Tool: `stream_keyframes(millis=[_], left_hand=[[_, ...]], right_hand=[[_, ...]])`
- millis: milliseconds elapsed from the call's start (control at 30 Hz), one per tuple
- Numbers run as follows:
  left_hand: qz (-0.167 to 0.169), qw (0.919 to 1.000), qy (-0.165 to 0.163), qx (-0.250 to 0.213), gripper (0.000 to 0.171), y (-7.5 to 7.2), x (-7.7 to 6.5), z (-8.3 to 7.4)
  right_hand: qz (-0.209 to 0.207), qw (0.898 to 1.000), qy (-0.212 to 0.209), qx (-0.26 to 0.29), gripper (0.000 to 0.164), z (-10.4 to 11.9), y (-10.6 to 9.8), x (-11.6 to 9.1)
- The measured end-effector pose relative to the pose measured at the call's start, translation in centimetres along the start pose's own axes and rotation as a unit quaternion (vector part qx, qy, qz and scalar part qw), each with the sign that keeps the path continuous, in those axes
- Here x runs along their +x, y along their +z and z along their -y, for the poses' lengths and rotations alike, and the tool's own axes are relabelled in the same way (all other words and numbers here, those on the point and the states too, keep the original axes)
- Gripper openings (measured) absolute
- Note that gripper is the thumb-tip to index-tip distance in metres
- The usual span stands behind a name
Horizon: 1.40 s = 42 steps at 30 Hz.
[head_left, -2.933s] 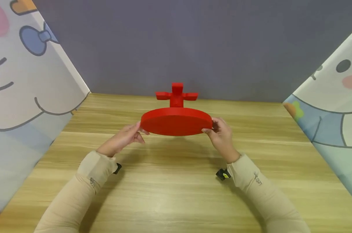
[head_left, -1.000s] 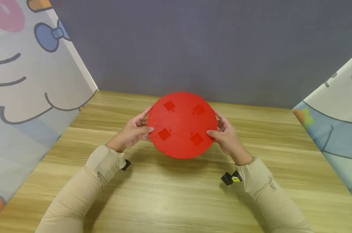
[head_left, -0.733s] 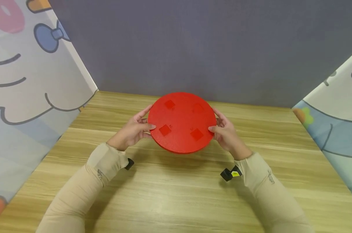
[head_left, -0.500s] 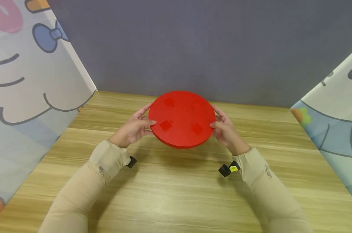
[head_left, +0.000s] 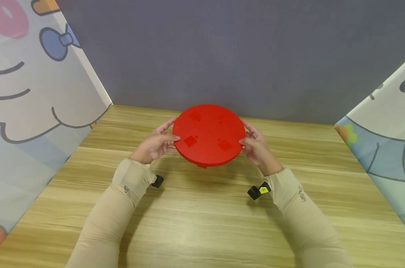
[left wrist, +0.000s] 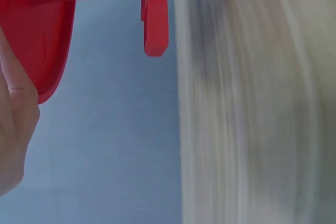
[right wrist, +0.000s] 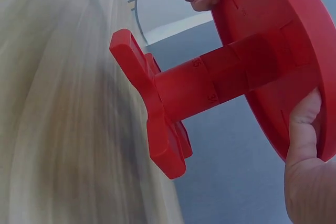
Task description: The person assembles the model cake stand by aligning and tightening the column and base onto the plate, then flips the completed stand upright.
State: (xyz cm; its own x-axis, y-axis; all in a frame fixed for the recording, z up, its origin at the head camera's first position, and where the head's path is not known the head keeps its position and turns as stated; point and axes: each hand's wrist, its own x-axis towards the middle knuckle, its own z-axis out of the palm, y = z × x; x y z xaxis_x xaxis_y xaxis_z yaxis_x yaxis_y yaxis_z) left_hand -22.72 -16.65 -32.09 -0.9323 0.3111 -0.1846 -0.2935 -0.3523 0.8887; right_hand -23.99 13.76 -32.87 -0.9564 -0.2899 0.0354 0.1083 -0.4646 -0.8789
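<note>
A small red round-topped pedestal table point(head_left: 209, 132) is held up between both hands, its top tilted toward the head camera. The top carries several square marks. My left hand point(head_left: 157, 145) grips the left rim with the thumb on top and fingers reaching beneath. At the opposite rim, my right hand point(head_left: 258, 150) grips the same way. Below the top, the right wrist view shows a thick column point(right wrist: 202, 85) ending in a splayed foot point(right wrist: 152, 108) close over the tabletop. From the head, only a tip of that foot peeks out under the front rim.
A wood-grain tabletop point(head_left: 195, 219) lies underneath. The grey back panel point(head_left: 215, 52) stands behind, with cartoon-printed panels at left point(head_left: 31, 111) and right point(head_left: 389, 149). Black wrist cameras hang below both cuffs.
The pedestal table first had its foot toward the back panel; it has swung down beneath the top. Lately the top has leaned flatter, and both forearms have drawn slightly inward. Both grips have stayed on.
</note>
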Motion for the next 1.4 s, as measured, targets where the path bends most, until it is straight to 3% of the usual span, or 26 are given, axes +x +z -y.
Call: stream_keyframes(millis=[767, 1400], left_hand=[[-0.006, 0.9988, -0.026, 0.04, 0.077, -1.1, 1.0, 1.7], [0.004, 0.9979, -0.015, 0.063, 0.076, -1.2, 1.1, 2.0]], right_hand=[[0.004, 1.0, 0.015, -0.008, 0.076, -2.1, -1.4, 0.4], [-0.005, 1.0, 0.021, -0.002, 0.077, -2.7, -1.8, 0.6]])
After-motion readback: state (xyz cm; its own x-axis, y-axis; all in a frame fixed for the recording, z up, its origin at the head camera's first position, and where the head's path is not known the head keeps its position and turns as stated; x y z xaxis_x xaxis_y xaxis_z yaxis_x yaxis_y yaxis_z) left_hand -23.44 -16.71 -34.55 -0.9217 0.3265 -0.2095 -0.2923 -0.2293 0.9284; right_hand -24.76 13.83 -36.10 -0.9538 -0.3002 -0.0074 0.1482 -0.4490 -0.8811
